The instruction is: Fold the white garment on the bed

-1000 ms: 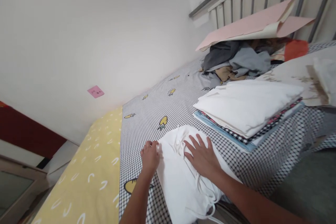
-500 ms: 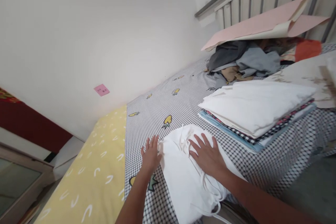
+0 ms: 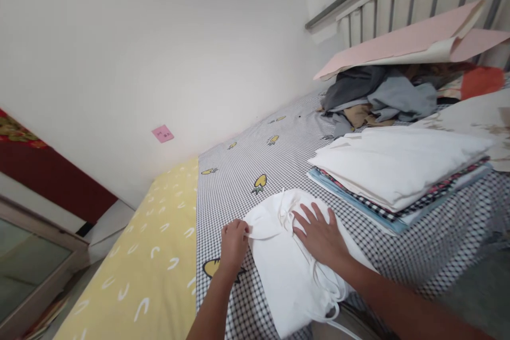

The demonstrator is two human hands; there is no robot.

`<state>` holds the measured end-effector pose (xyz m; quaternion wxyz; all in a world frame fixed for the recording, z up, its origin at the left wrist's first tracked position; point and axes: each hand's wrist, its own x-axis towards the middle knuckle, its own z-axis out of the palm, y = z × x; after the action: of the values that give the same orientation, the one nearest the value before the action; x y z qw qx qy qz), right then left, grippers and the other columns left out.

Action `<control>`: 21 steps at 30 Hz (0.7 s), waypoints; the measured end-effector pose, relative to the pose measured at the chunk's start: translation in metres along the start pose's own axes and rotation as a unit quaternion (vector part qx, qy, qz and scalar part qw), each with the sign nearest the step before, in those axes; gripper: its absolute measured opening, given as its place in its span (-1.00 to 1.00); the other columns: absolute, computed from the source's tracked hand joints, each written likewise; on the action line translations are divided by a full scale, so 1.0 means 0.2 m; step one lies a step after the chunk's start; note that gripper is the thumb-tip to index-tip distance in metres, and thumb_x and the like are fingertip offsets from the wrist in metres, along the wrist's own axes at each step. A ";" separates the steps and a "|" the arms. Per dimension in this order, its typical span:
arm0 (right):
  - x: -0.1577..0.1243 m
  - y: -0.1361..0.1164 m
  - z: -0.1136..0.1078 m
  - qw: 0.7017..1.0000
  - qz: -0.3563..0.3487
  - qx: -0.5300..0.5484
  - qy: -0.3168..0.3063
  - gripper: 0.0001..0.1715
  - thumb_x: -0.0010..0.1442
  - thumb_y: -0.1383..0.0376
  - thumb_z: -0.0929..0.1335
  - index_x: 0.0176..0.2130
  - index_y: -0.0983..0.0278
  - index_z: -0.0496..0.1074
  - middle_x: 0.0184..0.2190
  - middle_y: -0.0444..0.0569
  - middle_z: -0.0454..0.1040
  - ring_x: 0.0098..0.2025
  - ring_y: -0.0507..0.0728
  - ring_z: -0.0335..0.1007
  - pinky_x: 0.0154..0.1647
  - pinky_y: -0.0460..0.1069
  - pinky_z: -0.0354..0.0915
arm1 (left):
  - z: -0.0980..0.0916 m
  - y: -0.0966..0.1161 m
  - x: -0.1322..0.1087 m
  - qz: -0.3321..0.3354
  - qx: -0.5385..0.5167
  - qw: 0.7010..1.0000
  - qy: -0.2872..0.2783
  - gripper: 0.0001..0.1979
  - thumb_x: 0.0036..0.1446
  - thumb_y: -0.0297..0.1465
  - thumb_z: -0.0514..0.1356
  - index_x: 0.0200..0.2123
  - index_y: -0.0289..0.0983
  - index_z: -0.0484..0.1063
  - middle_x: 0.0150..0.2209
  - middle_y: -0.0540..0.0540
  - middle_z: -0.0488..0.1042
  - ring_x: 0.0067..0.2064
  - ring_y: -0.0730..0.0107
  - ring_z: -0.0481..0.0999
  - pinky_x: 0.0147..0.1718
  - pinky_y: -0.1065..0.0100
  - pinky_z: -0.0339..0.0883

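At lower left, a yellow sheet (image 3: 155, 255) with white curved marks, running up beside a black-and-white checked bedsheet (image 3: 247, 164) printed with small yellow fruit. Above them, on the bare wall, a pink note (image 3: 162, 133).

Just right of the seam between the two sheets, at lower centre, the left hand (image 3: 234, 244): fingers curled shut, pinching the near left edge of a white cloth (image 3: 279, 271) and lifting a small flap of it off the bed. Lying half folded on the checked bedsheet at the bottom middle of the frame, with thin strings (image 3: 287, 211) bunched on top and more trailing off the lower right end.

On top of it, the right hand (image 3: 321, 236): fingers spread, palm flat, pressing the cloth down just right of the strings.

Probably a folding or smoothing of that left edge. Best done by keeping the flat hand planted as an anchor, drawing the pinched edge taut and level before laying it over, and tucking the loose strings inside, out of the way. Worth lining the edge up square.

Right of centre, apart from the hands, a stack of folded cloths (image 3: 398, 167), white on top, checked and blue beneath. Further back at upper right, a loose heap of clothes (image 3: 382, 95) in grey and tan under a sheet of pink cardboard (image 3: 410, 40), leaning against a metal railing (image 3: 398, 0).
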<state>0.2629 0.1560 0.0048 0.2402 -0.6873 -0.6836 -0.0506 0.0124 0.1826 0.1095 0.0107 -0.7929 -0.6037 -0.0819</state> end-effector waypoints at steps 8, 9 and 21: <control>0.00 0.00 -0.01 1.000 -0.005 -0.024 -0.011 -0.44 0.43 0.10 0.19 0.33 0.03 0.36 0.40 -0.01 0.28 0.45 0.42 0.03 0.39 0.52 -0.15 | 0.07 -0.12 -0.18 -0.002 0.000 1.000 0.011 -0.48 0.05 -0.76 -0.02 -0.24 -0.15 0.60 0.00 -0.06 0.61 0.08 0.29 0.54 0.26 0.02 0.13; 0.00 0.00 -0.01 0.999 -0.004 -0.028 -0.015 -0.44 0.43 0.11 0.19 0.33 0.03 0.36 0.40 -0.02 0.28 0.45 0.42 0.03 0.39 0.52 -0.15 | 0.06 -0.13 -0.19 -0.017 0.003 1.000 0.024 -0.52 0.06 -0.75 -0.03 -0.30 -0.18 0.60 -0.03 -0.08 0.62 0.06 0.27 0.55 0.27 -0.02 0.12; 0.00 0.01 0.01 0.999 -0.008 -0.039 0.000 -0.45 0.42 0.12 0.21 0.32 0.03 0.37 0.40 -0.01 0.28 0.46 0.40 0.02 0.42 0.50 -0.19 | 0.09 0.04 -0.03 -0.025 -0.017 0.995 0.100 -0.63 0.35 -0.45 0.01 0.13 -0.18 0.45 0.29 -0.25 0.39 0.33 0.13 0.34 0.32 -0.08 0.11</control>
<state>0.2638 0.1558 0.0029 0.2126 -0.6910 -0.6864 -0.0786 0.0205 0.1769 0.0911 0.0555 -0.7653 -0.6181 -0.1710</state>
